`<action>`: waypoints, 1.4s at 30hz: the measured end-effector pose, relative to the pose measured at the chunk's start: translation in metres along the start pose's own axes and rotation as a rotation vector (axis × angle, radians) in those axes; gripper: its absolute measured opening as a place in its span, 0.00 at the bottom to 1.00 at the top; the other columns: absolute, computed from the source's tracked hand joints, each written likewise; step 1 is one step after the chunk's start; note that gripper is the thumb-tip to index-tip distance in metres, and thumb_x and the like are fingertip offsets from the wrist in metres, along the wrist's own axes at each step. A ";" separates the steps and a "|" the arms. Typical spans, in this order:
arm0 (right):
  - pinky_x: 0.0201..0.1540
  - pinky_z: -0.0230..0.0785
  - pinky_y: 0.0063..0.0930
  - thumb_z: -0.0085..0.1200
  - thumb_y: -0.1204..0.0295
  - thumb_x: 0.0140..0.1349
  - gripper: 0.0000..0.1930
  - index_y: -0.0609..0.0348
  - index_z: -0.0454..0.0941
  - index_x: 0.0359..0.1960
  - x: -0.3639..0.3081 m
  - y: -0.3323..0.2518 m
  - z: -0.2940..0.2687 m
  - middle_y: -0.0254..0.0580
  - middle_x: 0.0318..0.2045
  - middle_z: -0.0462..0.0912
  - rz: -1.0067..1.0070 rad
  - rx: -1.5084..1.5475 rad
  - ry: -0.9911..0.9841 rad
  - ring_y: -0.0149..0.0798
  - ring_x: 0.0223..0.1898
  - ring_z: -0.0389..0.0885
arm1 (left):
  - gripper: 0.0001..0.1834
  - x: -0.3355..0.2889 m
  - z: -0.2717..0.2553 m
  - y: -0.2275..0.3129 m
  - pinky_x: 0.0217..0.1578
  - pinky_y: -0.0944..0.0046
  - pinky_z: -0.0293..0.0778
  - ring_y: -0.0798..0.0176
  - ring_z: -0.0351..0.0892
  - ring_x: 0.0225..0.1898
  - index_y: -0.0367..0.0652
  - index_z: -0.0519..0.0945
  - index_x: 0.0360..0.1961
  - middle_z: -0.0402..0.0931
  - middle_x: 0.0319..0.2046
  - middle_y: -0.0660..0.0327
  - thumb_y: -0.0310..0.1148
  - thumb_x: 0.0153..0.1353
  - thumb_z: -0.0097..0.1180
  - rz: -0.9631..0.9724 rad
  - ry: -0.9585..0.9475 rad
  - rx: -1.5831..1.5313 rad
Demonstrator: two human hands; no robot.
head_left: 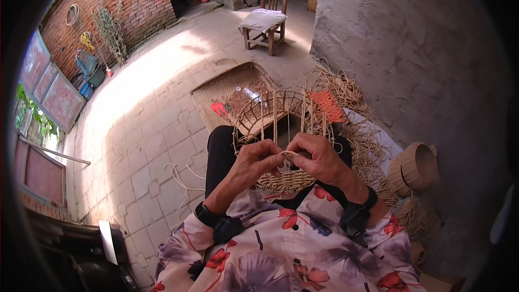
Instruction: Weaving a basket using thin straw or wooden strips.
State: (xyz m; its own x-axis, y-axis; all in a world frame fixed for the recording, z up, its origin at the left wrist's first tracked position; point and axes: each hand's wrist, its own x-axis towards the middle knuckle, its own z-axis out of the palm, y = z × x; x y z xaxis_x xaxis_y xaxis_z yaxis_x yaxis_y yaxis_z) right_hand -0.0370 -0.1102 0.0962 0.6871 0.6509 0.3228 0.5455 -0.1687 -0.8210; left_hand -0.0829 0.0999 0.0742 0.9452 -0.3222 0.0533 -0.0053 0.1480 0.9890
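You hold a half-woven basket (281, 130) on your lap, just below the centre of the view. Its bare ribs stand up and fan away from you toward 12 o'clock, and the woven band at its base lies under your hands. A strand (289, 153) of straw rope runs between your two hands at the near rim.

Your left hand (254, 163) is curled almost closed, fingertips pinching the strand's left end against the ribs. Your right hand (319, 157) is likewise nearly closed, thumb and forefinger gripping the strand where it meets the left hand; the two hands touch at the fingertips. Each wrist carries a dark band (208, 216).

At 1 o'clock from the basket, an orange mesh piece (327, 105) lies against the rope pile (351, 124), which spreads along the foot of the grey wall (411, 48) down to 4 o'clock. At 3 o'clock, well apart from your hands, a finished basket (416, 166) lies tipped on its side, mouth toward you.

At 11 o'clock, just beyond the ribs, a flat woven tray (216, 89) rests on the paved floor (140, 119), with a small red thing (219, 109) and a clear bottle (250, 93) on it. A loose cord (181, 181) trails on the floor at 8 o'clock.

Farther off at 12 o'clock stands a wooden chair (267, 19) with a pale cushion on its seat. At 10 o'clock a brick wall (124, 0) has dried branches leaning on it.
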 end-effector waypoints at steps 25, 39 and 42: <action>0.27 0.68 0.32 0.64 0.71 0.57 0.10 0.61 0.76 0.33 -0.005 -0.029 -0.010 0.44 0.22 0.77 -0.055 -0.410 0.200 0.41 0.21 0.76 | 0.03 0.005 0.019 0.008 0.26 0.62 0.75 0.57 0.82 0.25 0.37 0.77 0.34 0.79 0.26 0.53 0.23 0.59 0.58 0.391 0.281 0.776; 0.29 0.67 0.24 0.57 0.73 0.63 0.06 0.63 0.81 0.34 0.000 0.008 -0.020 0.36 0.25 0.80 0.139 0.110 0.013 0.23 0.26 0.75 | 0.12 0.003 0.007 0.018 0.22 0.71 0.65 0.76 0.68 0.22 0.35 0.78 0.37 0.71 0.21 0.67 0.35 0.66 0.59 0.080 -0.042 0.401; 0.29 0.67 0.23 0.57 0.74 0.63 0.05 0.64 0.82 0.35 0.000 0.009 -0.017 0.35 0.24 0.80 0.036 0.052 0.004 0.23 0.27 0.75 | 0.12 0.001 0.005 0.016 0.22 0.71 0.66 0.77 0.68 0.21 0.35 0.78 0.37 0.71 0.21 0.68 0.36 0.66 0.58 0.086 -0.023 0.377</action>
State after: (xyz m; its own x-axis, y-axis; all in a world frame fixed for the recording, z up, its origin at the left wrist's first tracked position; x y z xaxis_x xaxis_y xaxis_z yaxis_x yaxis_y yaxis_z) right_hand -0.0241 -0.1247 0.0965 0.7079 0.6420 0.2944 0.4946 -0.1531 -0.8555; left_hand -0.0834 0.0972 0.0903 0.9284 -0.3455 0.1367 -0.2078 -0.1778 0.9619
